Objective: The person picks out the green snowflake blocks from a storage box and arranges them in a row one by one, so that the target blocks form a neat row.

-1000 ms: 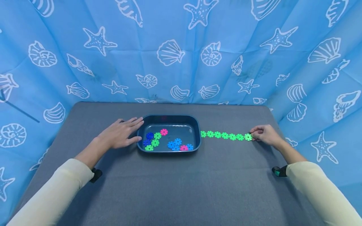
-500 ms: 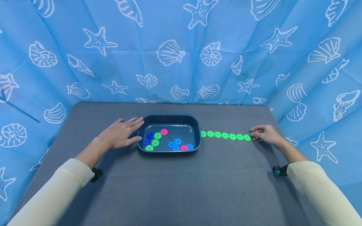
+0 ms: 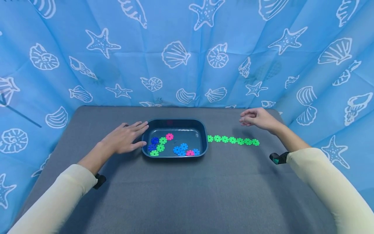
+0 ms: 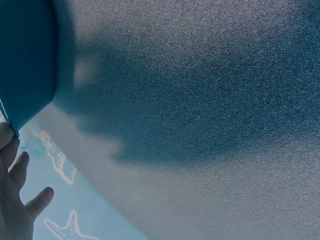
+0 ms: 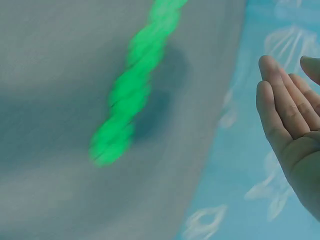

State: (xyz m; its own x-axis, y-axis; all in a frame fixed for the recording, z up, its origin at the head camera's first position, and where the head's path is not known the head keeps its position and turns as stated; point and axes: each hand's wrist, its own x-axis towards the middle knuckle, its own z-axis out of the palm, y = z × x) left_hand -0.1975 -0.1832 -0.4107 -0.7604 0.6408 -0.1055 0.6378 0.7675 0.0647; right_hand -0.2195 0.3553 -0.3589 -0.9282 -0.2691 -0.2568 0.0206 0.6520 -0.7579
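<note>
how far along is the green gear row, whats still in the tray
Done: seven green gears lie in a row on the grey table, right of the tray. In hand: nothing; the right hand hangs empty above the row's far end, and the left hand rests flat against the tray's left wall. Left: about three green gears in the tray, among blue and pink ones.

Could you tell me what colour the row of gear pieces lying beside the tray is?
Bright green row of gear pieces; clearest in the head view.
</note>
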